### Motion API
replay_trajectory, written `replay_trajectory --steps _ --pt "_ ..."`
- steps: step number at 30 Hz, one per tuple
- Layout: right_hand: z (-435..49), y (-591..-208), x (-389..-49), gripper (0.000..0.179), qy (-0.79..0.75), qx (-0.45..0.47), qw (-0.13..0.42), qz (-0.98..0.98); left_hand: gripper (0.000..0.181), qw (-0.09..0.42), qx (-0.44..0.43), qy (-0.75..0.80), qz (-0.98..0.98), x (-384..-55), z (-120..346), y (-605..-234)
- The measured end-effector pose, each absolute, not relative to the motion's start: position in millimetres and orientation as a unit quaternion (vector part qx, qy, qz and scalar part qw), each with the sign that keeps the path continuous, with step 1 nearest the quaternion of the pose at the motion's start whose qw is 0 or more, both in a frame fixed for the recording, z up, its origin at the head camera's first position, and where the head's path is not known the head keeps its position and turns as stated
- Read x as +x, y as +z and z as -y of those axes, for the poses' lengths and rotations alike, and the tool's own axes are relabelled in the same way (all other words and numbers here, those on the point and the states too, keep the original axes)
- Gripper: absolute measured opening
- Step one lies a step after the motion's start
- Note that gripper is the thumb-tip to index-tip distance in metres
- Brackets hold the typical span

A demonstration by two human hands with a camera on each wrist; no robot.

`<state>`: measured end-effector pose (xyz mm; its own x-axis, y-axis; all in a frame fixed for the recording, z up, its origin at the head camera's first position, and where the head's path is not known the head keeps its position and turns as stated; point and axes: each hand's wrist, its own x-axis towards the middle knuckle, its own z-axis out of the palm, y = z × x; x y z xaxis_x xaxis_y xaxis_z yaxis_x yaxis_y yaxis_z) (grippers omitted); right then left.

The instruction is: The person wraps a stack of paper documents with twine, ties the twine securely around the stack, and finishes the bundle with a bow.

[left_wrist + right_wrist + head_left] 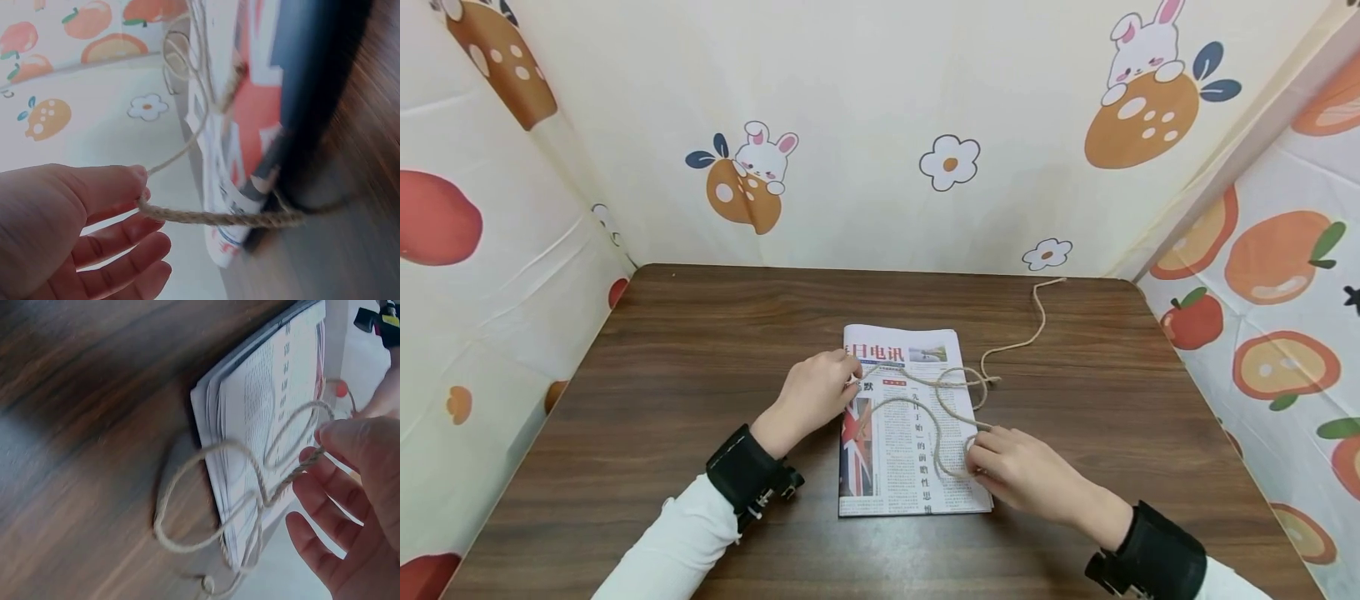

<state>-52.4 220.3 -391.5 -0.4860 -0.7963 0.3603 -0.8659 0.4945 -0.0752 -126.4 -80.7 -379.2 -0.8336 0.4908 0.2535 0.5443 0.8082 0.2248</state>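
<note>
A folded stack of newspapers (902, 467) lies on the wooden table, its print upright to the head view. Over it, in loose curves, runs a beige twine (938, 425). At the stack's upper left, my left hand (820, 387) pinches the twine between thumb and forefinger; the left wrist view shows the twine (219, 218) bent at those fingertips. My right hand (1026, 471) is by the lower right edge. In the right wrist view its thumb and forefinger pinch the twine (294, 478), with the other fingers spread loosely below.
The twine's tail (1041, 312) trails to the back edge of the wooden table (722, 333). Printed cloth (865, 167) hangs behind the table, with more fruit-patterned cloth (1262, 375) at the right and left sides. Each wrist wears a black band (745, 471).
</note>
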Motion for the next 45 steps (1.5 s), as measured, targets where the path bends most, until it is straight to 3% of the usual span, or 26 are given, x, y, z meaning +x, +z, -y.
replay_trajectory --steps 6,9,21,33,45 --pt "-208.7 -394.5 -52.3 0.005 0.131 0.491 0.142 0.850 0.009 0.124 -0.310 -0.135 0.933 -117.4 70.5 -371.1" --pt "-204.0 -394.6 -53.5 0.010 0.127 0.487 0.152 0.851 0.011 0.126 -0.330 -0.139 0.925 -110.3 62.4 -365.1" --pt "-190.8 -388.2 -59.6 0.012 0.116 0.473 0.162 0.858 0.017 0.054 -0.438 -0.127 0.888 -75.6 22.6 -366.5" --pt "-193.4 -381.3 -64.0 0.013 0.125 0.458 0.157 0.866 0.012 0.050 -0.437 -0.167 0.883 -73.2 16.3 -388.7" --pt "-236.0 -383.8 -104.0 0.015 0.150 0.349 0.162 0.911 0.012 0.056 -0.427 -0.198 0.880 -68.2 26.7 -381.5"
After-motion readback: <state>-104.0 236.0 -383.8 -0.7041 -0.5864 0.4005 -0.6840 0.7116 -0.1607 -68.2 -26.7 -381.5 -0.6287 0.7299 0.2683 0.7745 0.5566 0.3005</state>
